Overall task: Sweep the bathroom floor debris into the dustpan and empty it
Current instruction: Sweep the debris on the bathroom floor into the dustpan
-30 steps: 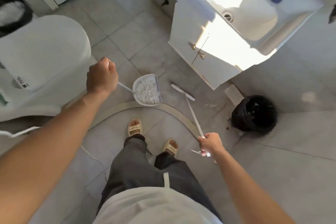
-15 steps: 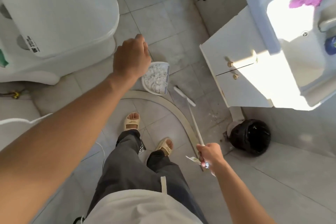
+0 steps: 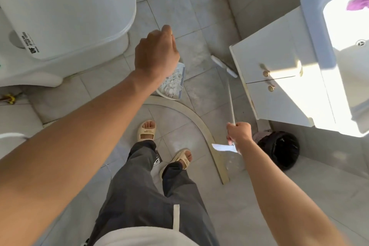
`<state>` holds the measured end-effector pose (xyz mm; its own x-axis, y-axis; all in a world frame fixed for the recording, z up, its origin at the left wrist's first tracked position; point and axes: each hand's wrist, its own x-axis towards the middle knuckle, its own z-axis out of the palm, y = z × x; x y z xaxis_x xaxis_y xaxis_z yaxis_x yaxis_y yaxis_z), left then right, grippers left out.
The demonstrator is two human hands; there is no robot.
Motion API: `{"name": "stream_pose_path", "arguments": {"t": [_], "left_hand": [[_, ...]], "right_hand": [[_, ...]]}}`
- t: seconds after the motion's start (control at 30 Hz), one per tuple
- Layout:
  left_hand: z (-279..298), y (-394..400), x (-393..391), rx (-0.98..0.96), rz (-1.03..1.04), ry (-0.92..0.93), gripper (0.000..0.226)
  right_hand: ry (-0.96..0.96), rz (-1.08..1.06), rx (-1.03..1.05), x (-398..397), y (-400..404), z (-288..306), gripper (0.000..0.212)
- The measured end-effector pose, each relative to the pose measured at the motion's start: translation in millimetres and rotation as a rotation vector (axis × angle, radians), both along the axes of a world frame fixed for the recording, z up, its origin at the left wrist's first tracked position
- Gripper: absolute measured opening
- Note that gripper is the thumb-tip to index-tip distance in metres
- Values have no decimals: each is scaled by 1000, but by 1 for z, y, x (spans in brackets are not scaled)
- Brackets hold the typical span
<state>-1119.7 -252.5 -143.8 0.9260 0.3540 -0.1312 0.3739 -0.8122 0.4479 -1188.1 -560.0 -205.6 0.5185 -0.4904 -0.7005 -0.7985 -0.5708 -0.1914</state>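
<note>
1. The left hand (image 3: pixel 156 53) was curled into a fist above the dustpan (image 3: pixel 173 83); the handle it presumably held was hidden under the hand, so what the fingers gripped could not be told.
2. The dustpan hung low over the tiled floor (image 3: pixel 191 12), just beyond the curved threshold strip (image 3: pixel 201 124), between the toilet (image 3: pixel 65 16) and the vanity cabinet (image 3: pixel 283 86). Its straight lip pointed right, toward the cabinet, and white debris (image 3: pixel 169 86) lay inside it.
3. The right hand (image 3: pixel 238 133) was clamped round the upper end of the broom (image 3: pixel 231 104) — a thin white stick. Its long axis ran from the hand up and slightly left, away from the person, to the narrow white head, which lay slantwise on the floor, just beside the cabinet's front corner.
4. A paper tag hung from the broom's end below the right hand.
5. A black-lined bin (image 3: pixel 283 150) stood right of that hand, under the cabinet's edge — well apart from the dustpan.
</note>
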Motion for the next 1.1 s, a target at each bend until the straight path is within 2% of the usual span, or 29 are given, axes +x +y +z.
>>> {"name": "stream_pose_path", "arguments": {"t": [0.2, 0.4, 0.57, 0.7, 0.8, 0.97, 1.1], "left_hand": [[-10, -5, 10, 61, -1, -51, 22], [-14, -17, 9, 77, -35, -86, 24], [-9, -36, 8, 65, -66, -98, 25], [-10, -44, 1, 83, -66, -82, 25], [-6, -59, -9, 76, -91, -60, 24], [16, -97, -29, 57, -104, 13, 22], [43, -141, -36, 24, -147, 10, 24]], "right_hand": [[-24, -82, -91, 68, -3, -43, 27], [90, -217, -15, 95, -18, -69, 17], [138, -298, 107, 22, -51, -60, 11], [166, -308, 156, -58, -92, -36, 21], [209, -376, 197, -104, -128, -10, 19], [212, -402, 236, -134, -182, 41, 12], [172, -370, 207, -158, -217, 71, 17]]}}
